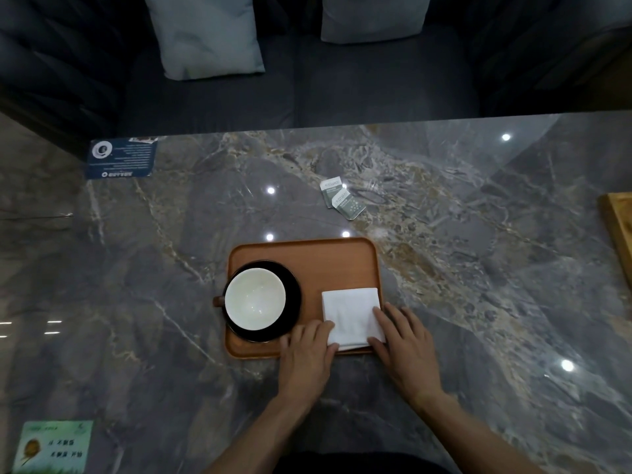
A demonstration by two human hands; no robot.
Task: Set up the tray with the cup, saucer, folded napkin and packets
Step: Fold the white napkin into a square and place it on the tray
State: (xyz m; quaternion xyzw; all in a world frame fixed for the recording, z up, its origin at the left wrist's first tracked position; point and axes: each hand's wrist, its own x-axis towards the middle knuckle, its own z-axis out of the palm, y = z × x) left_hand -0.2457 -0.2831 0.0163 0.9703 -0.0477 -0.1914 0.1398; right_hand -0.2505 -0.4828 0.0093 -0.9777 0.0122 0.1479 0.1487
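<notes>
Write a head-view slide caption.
Both hands press white folded napkin onto wooden tray; grey packets wait outside.

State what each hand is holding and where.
Both hands rest on the folded white napkin on the tray: left hand at its near-left corner, right hand at its near-right corner.

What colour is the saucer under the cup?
Black, or very dark; the saucer shows best in the head view.

The tray's (pixel 307 254) upper right lies bare, between the cup (pixel 254 300) at its left and the napkin (pixel 352 314) at its lower right. Bare table (pixel 478 268) runs from there up to the packets (pixel 342 198). A wooden board (pixel 619 230) blocks the frame's right edge.
</notes>
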